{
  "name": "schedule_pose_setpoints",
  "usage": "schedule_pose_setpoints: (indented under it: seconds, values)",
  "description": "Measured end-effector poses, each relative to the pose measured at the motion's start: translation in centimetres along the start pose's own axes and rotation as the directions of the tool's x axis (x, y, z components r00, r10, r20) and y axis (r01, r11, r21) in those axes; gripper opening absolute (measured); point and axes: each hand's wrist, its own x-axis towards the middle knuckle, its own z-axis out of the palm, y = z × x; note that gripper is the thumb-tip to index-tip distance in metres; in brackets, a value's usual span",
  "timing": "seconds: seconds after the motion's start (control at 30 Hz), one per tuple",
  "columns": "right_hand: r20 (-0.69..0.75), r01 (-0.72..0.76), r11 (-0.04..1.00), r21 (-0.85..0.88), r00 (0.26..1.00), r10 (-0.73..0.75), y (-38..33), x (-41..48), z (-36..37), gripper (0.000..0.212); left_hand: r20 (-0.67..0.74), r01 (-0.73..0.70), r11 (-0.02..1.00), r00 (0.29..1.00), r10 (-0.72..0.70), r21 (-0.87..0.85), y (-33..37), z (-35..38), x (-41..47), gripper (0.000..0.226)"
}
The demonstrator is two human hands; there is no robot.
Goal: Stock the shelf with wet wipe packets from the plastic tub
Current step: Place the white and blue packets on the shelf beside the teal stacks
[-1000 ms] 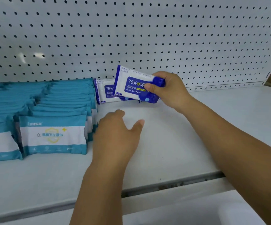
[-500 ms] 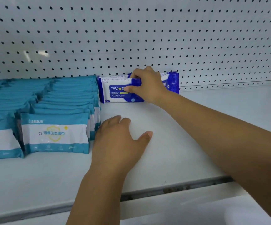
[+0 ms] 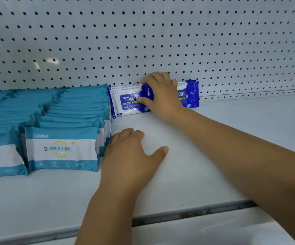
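Note:
Two blue-and-white alcohol wipe packets stand upright side by side at the back of the white shelf (image 3: 214, 138), against the pegboard. My right hand (image 3: 161, 94) grips them where they meet. Its fingers curl over their tops and its thumb presses the front of the left packet (image 3: 125, 105). Only the right end of the other packet (image 3: 190, 93) shows past my hand. My left hand (image 3: 130, 156) rests flat on the shelf, fingers spread, holding nothing, its fingertips next to the teal packets. The plastic tub is out of view.
Rows of teal-and-white wipe packets (image 3: 62, 149) fill the shelf's left part, standing on edge. The white pegboard (image 3: 161, 32) closes off the back. A bare stretch of shelf runs to the right, and the shelf's front lip (image 3: 187, 213) lies near me.
My right hand has carried the blue packet back from mid-shelf and stood it against the pegboard beside the first one. My left hand has settled flat on the shelf.

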Motion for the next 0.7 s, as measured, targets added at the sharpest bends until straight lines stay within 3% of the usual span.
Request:
schedule_pose_setpoints:
  seconds: [0.27,0.47,0.7]
  values:
    - [0.176,-0.142,0.965,0.222,0.979,0.104,0.8,-4.6,-5.7,0.049,-0.001,0.007,1.0,1.0,-0.007,-0.023,1.0,-0.5,-0.6,0.073]
    - [0.214,-0.16,0.981,0.111,0.968,0.134,1.8,-11.5,-12.9,0.051,-0.107,-0.1,0.981,0.991,0.083,-0.165,2.0,-0.8,-2.2,0.072]
    - [0.255,-0.276,0.958,-0.082,0.923,0.288,2.5,-20.8,-22.1,0.067,-0.12,-0.364,0.881,0.932,0.343,-0.303,7.1,1.4,-6.9,0.061]
